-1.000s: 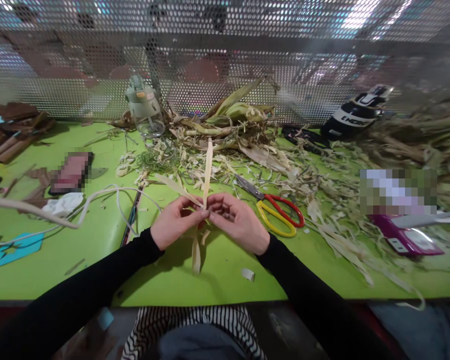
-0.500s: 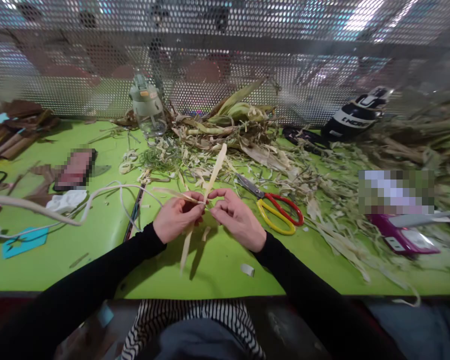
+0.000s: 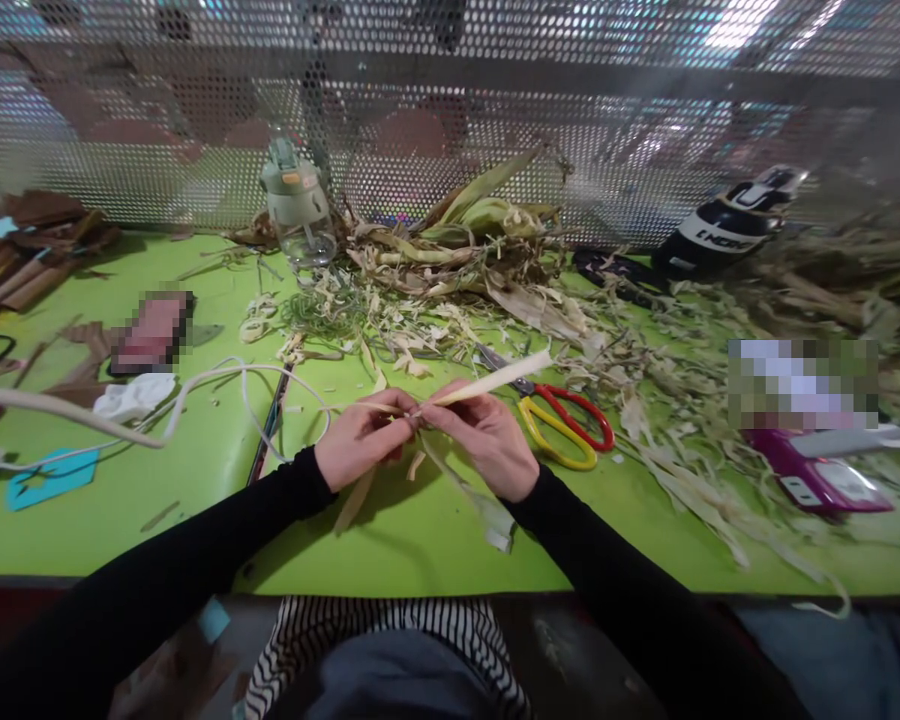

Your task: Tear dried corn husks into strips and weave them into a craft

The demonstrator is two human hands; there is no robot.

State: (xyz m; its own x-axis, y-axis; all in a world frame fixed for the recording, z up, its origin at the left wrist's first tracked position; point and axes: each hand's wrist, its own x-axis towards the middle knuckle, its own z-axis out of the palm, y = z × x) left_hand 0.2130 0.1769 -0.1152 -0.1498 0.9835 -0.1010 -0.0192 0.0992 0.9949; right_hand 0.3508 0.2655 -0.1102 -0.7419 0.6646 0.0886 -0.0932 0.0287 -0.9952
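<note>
Above the green table (image 3: pixel 420 550), my left hand (image 3: pixel 364 437) and my right hand (image 3: pixel 487 435) meet fingertip to fingertip, both closed in a pinch on pale corn husk strips. One husk strip (image 3: pixel 506 377) sticks out to the upper right across my right hand. Another strip (image 3: pixel 469 485) hangs down toward the lower right, and a third (image 3: pixel 355 503) shows below my left hand. Where the strips cross is mostly hidden by my fingers. Just right of my right hand lie scissors (image 3: pixel 562 430) with one red and one yellow handle loop.
Dried husks (image 3: pixel 450 260) and shreds heap along the back and right. A pale green bottle (image 3: pixel 298 205) stands behind; a black bottle (image 3: pixel 727 225) leans at right. White cable (image 3: pixel 247 372), a power strip (image 3: pixel 136 397), a phone (image 3: pixel 154 332) and a purple device (image 3: pixel 817 475) lie around.
The strip that pointed upward now slants to the upper right over my right hand. A strip now shows hanging at the lower right. Both hands remain together, pinching the husk.
</note>
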